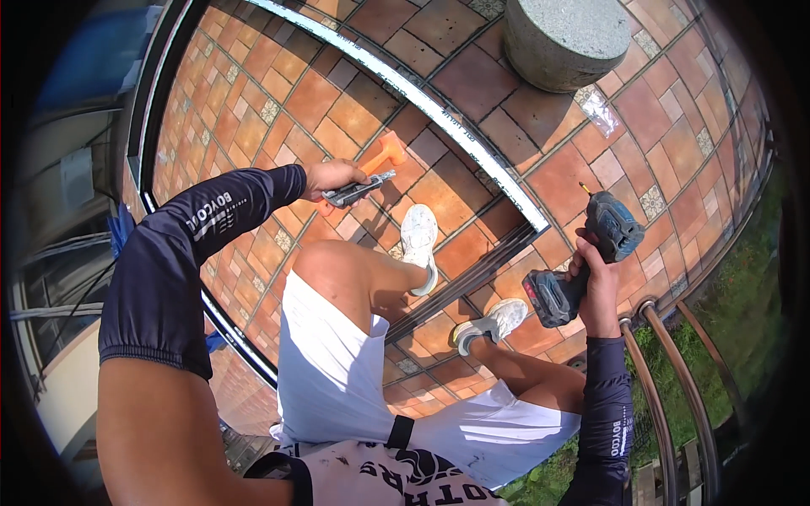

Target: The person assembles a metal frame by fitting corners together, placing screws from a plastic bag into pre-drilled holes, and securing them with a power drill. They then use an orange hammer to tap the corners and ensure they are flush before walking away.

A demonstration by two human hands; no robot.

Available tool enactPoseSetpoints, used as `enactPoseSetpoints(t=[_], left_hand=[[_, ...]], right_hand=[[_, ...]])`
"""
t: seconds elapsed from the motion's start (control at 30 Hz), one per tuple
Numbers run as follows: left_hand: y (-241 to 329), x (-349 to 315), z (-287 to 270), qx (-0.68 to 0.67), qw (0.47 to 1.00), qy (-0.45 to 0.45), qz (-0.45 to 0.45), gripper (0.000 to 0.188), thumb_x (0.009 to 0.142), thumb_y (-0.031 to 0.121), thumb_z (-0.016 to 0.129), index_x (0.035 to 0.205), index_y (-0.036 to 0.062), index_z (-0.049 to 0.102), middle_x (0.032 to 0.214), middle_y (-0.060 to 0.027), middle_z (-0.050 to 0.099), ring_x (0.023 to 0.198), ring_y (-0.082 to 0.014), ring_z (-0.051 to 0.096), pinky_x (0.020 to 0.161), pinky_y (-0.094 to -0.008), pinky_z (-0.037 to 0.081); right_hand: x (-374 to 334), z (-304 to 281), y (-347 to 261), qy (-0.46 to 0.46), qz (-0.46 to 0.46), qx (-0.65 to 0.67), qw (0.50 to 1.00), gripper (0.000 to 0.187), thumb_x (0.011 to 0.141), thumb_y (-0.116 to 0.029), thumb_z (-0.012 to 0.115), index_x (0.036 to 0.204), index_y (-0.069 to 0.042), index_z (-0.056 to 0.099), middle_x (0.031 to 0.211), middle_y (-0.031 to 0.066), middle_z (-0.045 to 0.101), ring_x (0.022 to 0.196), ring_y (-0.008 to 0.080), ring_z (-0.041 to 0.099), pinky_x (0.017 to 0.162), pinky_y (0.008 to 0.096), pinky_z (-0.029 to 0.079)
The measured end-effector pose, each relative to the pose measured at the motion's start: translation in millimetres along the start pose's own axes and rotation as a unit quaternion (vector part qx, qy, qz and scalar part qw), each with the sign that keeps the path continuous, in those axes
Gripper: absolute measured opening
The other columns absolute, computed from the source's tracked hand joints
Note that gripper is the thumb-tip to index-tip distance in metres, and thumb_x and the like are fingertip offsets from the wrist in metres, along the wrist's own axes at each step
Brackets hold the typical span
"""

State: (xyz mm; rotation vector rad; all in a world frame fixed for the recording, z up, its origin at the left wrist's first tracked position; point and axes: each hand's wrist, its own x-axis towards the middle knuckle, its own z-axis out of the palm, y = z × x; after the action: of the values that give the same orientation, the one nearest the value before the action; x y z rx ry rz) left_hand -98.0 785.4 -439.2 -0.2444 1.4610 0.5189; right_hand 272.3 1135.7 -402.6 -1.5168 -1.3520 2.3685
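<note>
My left hand (336,179) is closed around a grey and black hand tool (359,191) that looks like a utility knife. Directly beyond it shows an orange mallet (388,152), its handle running behind the hand; whether the fingers grip it too or it lies on the tiles, I cannot tell. On the right, my right hand (593,278) grips a blue-black cordless drill (612,226) by its handle, with the battery at the near end. A yellow-tipped bit (584,187) points away to the far left.
A long frame (422,97) with white printed film lies on the orange tiled floor (456,190), curving around my legs. My shoes (419,240) stand on both sides of a dark frame bar (464,291). Beyond are a round concrete block (567,42) and clear plastic (599,114). Metal railings (688,379) border grass at right.
</note>
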Motion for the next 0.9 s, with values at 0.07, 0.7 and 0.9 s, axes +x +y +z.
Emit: enactPoseSetpoints(t=[0.07,0.7,0.9], left_hand=[[1.1,-44.1,18.6,-0.096,0.993,0.051,0.055,0.020,0.111,0.022,0.053,0.122,0.0062,0.053,0.103,-0.0068,0.072,0.067,-0.0137,0.068,0.047,-0.0243,0.051],[-79.5,-495.9,209.6,-0.166,0.806,0.271,0.499,0.029,0.108,0.027,0.058,0.122,0.0027,0.049,0.097,-0.0089,0.054,0.091,-0.0176,0.053,0.084,-0.0346,0.047],[-108.5,-540.4,128.0,-0.208,0.828,0.272,0.444,0.042,0.105,0.042,0.067,0.104,0.0015,0.057,0.085,-0.0044,0.054,0.079,-0.0124,0.052,0.070,-0.0310,0.045]], right_hand=[[-37.8,46.9,1.5,-0.003,0.017,0.082,0.996,0.028,0.099,-0.020,0.073,0.120,-0.006,0.062,0.078,-0.0012,0.052,0.068,0.0106,0.053,0.063,0.0287,0.047],[-395.8,314.6,-170.3,-0.170,0.026,0.096,0.980,0.045,0.092,0.001,0.081,0.131,-0.006,0.059,0.117,0.0009,0.061,0.107,0.0137,0.061,0.096,0.0296,0.052],[-409.9,412.1,-191.4,-0.185,-0.041,-0.014,0.982,0.044,0.088,0.005,0.082,0.124,-0.006,0.060,0.112,0.0005,0.062,0.102,0.0140,0.061,0.095,0.0302,0.052]])
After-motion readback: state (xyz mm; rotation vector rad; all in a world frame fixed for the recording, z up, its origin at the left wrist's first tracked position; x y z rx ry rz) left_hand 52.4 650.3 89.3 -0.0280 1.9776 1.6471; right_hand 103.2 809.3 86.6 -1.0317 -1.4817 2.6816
